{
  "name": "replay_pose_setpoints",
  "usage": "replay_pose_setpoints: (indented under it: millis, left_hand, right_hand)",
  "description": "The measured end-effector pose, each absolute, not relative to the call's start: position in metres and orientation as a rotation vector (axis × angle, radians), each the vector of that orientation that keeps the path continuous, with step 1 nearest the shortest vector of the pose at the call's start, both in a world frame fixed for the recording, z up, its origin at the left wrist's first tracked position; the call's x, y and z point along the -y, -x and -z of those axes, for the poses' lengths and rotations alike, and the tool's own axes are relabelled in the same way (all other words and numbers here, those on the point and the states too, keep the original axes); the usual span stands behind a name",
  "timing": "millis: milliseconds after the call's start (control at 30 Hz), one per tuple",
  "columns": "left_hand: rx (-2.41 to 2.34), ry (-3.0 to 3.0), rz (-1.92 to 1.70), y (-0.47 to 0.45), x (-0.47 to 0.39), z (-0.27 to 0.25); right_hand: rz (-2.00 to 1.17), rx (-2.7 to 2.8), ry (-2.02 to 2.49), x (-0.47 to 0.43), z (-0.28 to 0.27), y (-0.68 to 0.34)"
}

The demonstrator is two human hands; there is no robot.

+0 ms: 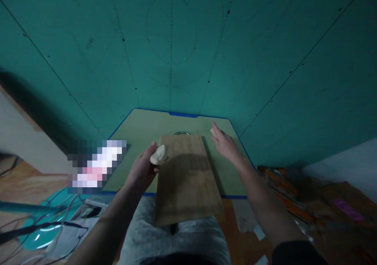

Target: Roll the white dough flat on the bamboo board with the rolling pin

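A pale, soft-looking lump of dough (158, 155) is in my left hand (144, 163), with the thumb on top and fingers curled beneath it. That hand hovers by the left edge of a wooden cutting board (187, 178). My right hand (225, 142) is out past the board's far right corner, over the pale tabletop. Its fingers are pressed together, and a small pale piece (212, 132) shows at their tips, looking like the same dough. The hand hides most of that piece.
The board rests on a small table (138, 127) with a blue rim and overhangs its near edge above my lap. A metal handle (182, 133) rises at the board's far end. A blurred-out object (98, 167) lies at left. A green wall (182, 61) stands behind; cables (67, 214) trail lower left.
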State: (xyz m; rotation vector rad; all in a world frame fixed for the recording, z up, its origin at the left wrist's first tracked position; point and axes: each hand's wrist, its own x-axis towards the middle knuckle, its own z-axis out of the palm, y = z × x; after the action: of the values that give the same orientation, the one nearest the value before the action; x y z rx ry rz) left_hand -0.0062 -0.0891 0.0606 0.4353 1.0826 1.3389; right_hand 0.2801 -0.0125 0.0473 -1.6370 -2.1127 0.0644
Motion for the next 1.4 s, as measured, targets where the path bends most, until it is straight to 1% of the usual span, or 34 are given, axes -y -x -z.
replay_pose_setpoints:
  millis: [100, 200, 267, 367, 467, 567, 667, 767, 867, 933, 1033, 1100, 1133, 1233, 1300, 1400]
  left_hand:
    - [-1.144, -0.462, -1.408, 0.012, 0.092, -0.054]
    - [-1.182, -0.499, -1.471, 0.012, 0.097, -0.052]
    - [-1.175, -0.495, -1.484, 0.006, 0.098, -0.052]
    - [-1.141, -0.446, -1.486, -0.010, 0.094, -0.055]
    - [-0.990, -0.469, -1.395, -0.031, 0.094, -0.058]
    - [-0.901, -0.550, -1.292, -0.047, 0.103, -0.059]
    - [-0.890, -0.626, -1.231, -0.052, 0.112, -0.065]
    - [-0.739, -0.623, -1.073, -0.045, 0.113, -0.085]
    - [-0.608, -0.612, -0.933, -0.028, 0.106, -0.106]
    - [-0.691, -0.661, -0.927, -0.015, 0.102, -0.109]
    - [-1.109, -0.935, -1.139, 0.004, 0.102, -0.088]
    - [-1.458, -1.314, -1.247, 0.012, 0.109, -0.061]
    - [-1.572, -1.529, -1.167, 0.014, 0.115, -0.045]
    - [-1.635, -2.097, -0.870, 0.006, 0.139, 0.003]
    - [-1.682, -2.324, -0.856, -0.003, 0.154, 0.027]
    - [-1.756, -2.447, -0.914, -0.013, 0.166, 0.045]
  right_hand:
    - [-0.076, 2.213, 1.727, 0.011, -0.026, -0.279]
    - [-0.095, 2.244, 1.714, 0.010, -0.018, -0.276]
    - [-0.075, 2.186, 1.642, 0.017, -0.019, -0.267]
    - [-0.108, 2.017, 1.403, 0.046, -0.024, -0.240]
    - [-0.227, 2.088, 1.101, 0.082, -0.028, -0.203]
    - [-0.304, 2.027, 1.044, 0.099, -0.035, -0.178]
    - [-0.206, 1.908, 1.056, 0.098, -0.048, -0.171]
    - [-0.083, 1.994, 0.971, 0.093, -0.062, -0.174]
    - [-0.076, 2.088, 0.954, 0.088, -0.071, -0.179]
    - [-0.104, 2.102, 1.004, 0.081, -0.074, -0.187]
    - [-0.105, 2.044, 1.217, 0.070, -0.069, -0.202]
    - [-0.108, 2.074, 1.364, 0.069, -0.060, -0.207]
    - [-0.122, 2.126, 1.410, 0.072, -0.054, -0.206]
    - [-0.175, 2.274, 1.423, 0.094, -0.035, -0.190]
    - [-0.176, 2.341, 1.356, 0.108, -0.025, -0.175]
    - [-0.118, 2.552, 1.170, 0.103, -0.019, -0.156]
